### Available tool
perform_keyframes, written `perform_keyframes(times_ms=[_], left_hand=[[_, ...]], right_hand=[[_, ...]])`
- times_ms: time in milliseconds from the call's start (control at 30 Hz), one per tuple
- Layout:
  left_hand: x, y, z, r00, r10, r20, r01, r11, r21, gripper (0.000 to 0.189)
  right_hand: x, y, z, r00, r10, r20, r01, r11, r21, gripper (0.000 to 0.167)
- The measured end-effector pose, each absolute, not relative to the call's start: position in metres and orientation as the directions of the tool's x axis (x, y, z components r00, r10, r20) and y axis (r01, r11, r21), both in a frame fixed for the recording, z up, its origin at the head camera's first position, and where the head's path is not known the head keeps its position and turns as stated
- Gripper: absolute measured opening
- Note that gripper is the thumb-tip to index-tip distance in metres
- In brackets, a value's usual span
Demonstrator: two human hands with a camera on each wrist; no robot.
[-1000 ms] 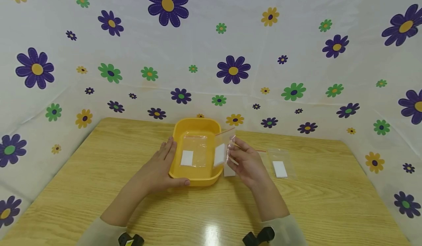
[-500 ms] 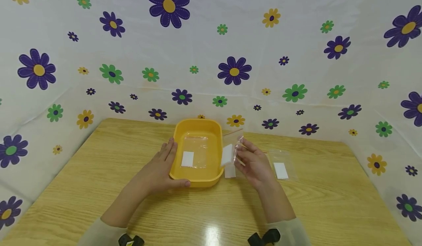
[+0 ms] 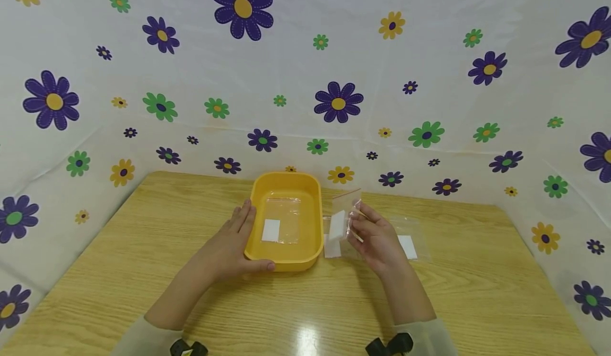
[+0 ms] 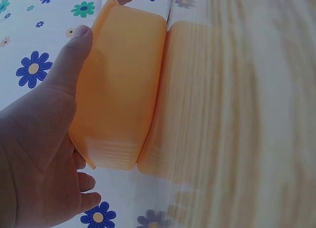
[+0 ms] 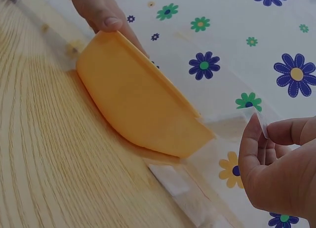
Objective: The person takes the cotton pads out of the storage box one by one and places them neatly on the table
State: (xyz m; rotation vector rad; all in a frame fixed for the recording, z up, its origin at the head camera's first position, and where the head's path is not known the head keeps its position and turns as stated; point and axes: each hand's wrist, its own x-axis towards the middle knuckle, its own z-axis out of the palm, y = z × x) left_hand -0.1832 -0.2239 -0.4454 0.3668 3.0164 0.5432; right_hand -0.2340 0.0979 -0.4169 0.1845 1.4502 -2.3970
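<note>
A yellow plastic tub (image 3: 285, 177) stands mid-table, with a clear zip bag and its white pad (image 3: 271, 229) lying inside. My left hand (image 3: 235, 238) grips the tub's near-left corner, thumb along the front wall, which the left wrist view shows as tub (image 4: 123, 90) and hand (image 4: 39, 154). My right hand (image 3: 357, 224) pinches a second clear bag with a white pad (image 3: 339, 224), held upright just right of the tub. The right wrist view shows the tub (image 5: 138, 104), my right hand (image 5: 276, 164) and a corner of the held bag (image 5: 262, 123).
Two more clear bags with white pads lie flat on the wooden table (image 3: 143, 250): one (image 3: 331, 248) against the tub's right side, one (image 3: 408, 246) further right. Flower-print cloth (image 3: 334, 101) walls in the back and both sides.
My right hand has carried its bag to the right, from over the tub's right rim to beside the tub. The left hand and tub have stayed put.
</note>
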Motion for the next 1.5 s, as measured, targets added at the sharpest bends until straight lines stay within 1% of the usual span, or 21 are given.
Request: perform_keyframes(times_ms=[267, 500, 800, 1033, 1167, 1333, 1500], left_hand=[[-0.181, -0.223, -0.443, -0.972, 0.234, -0.016, 0.214, 0.912, 0.350, 0.135], [-0.181, -0.224, -0.443, -0.973, 0.229, -0.016, 0.212, 0.923, 0.321, 0.135], [-0.182, -0.223, -0.441, -0.976, 0.217, -0.024, 0.199, 0.931, 0.306, 0.137], [-0.181, -0.221, -0.441, -0.975, 0.221, -0.019, 0.205, 0.931, 0.303, 0.137], [-0.182, -0.222, -0.441, -0.973, 0.230, -0.009, 0.217, 0.930, 0.298, 0.135], [-0.182, -0.222, -0.441, -0.973, 0.231, -0.002, 0.220, 0.931, 0.292, 0.134], [-0.181, -0.221, -0.439, -0.973, 0.232, -0.003, 0.221, 0.930, 0.293, 0.134]], right_hand=[[-0.235, 0.106, -0.421, -0.939, -0.202, -0.277, 0.339, -0.429, -0.837, 0.047], [-0.237, 0.120, -0.425, -0.946, -0.195, -0.258, 0.320, -0.453, -0.832, 0.036], [-0.241, 0.142, -0.420, -0.930, -0.138, -0.342, 0.365, -0.470, -0.804, 0.038], [-0.244, 0.163, -0.419, -0.936, -0.134, -0.324, 0.344, -0.530, -0.775, 0.034], [-0.245, 0.173, -0.418, -0.941, -0.133, -0.310, 0.330, -0.557, -0.762, 0.035], [-0.246, 0.182, -0.417, -0.945, -0.135, -0.298, 0.320, -0.577, -0.752, 0.043], [-0.246, 0.188, -0.416, -0.941, -0.135, -0.311, 0.326, -0.605, -0.726, 0.039]])
